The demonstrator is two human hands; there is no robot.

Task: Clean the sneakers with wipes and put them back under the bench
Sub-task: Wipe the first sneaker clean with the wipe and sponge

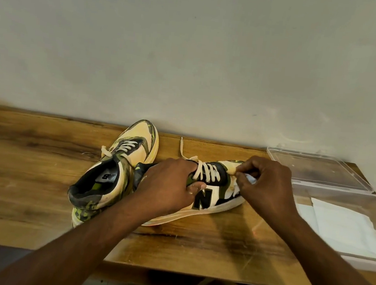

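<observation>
Two cream, green and black sneakers lie on the wooden bench top. The left sneaker stands upright with its toe toward the wall. The right sneaker lies across the bench, toe pointing right, a black N on its side. My left hand grips it at the tongue and collar. My right hand presses a small white wipe against the toe area of this sneaker.
A clear plastic box with folded white wipes sits at the right end of the bench, its lid open against the wall. A plain wall rises behind. Dark space shows under the bench's front edge.
</observation>
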